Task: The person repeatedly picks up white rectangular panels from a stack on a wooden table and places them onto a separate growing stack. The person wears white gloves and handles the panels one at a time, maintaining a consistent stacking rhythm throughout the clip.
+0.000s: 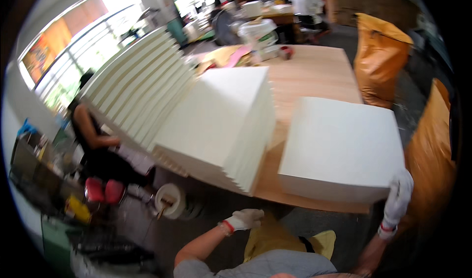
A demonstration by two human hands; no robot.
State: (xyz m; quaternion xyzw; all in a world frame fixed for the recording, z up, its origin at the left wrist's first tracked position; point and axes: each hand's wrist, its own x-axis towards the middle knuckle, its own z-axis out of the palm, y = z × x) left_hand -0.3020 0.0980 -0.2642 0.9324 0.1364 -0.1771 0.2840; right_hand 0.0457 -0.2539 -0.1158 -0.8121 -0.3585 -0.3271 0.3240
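My left hand (248,219), in a white glove with a red cuff, hovers before my yellow apron (268,236), off the table. Its fingers are loosely curled together, and nothing shows in them. My right hand (399,194), gloved the same way, lies with outstretched fingers against the near right corner of a neat white stack (344,145), perhaps of sheets or boards. That stack sits at the table's near right. To its left stands a taller white stack (211,111) with stepped edges, and beyond it leans a fanned row of thick white slabs (140,89).
The wooden table (319,67) carries a white bucket (258,35) and a red tape roll (286,52) at its far end. Orange sacks (381,62) stand along the right. On the left are a seated person (91,130) and a floor bucket (170,199).
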